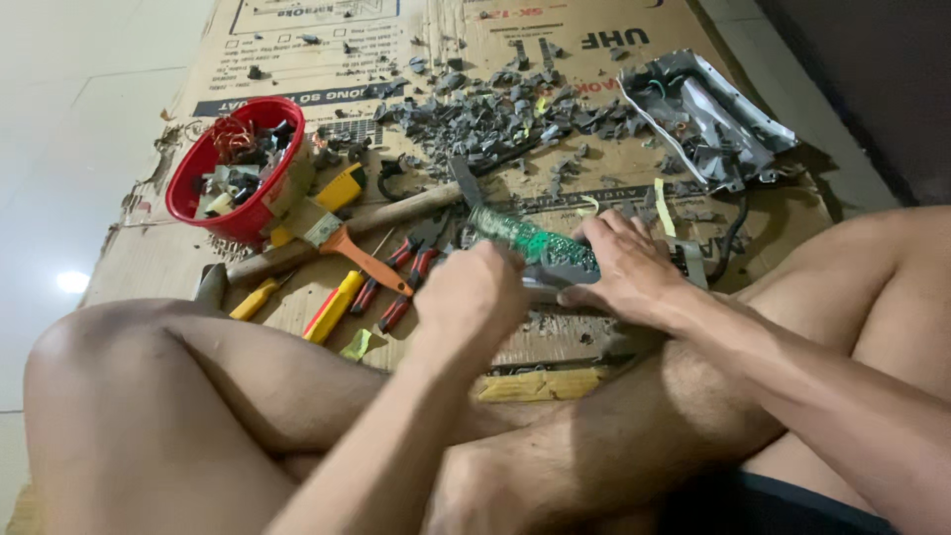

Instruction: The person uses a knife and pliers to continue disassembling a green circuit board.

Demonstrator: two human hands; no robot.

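Observation:
A green circuit board lies on the cardboard sheet in front of my crossed legs. My right hand rests on its right end, fingers curled over the edge and pinning it down. My left hand is closed in a fist against the board's near left edge. Whatever is inside the fist is hidden. A grey metal piece shows between the two hands.
A red bowl of copper wire and parts stands at left. By it lie a hammer, an orange-handled brush, red pliers, yellow screwdrivers and a yellow knife. Beyond are grey broken bits, a bent metal casing and a black cable.

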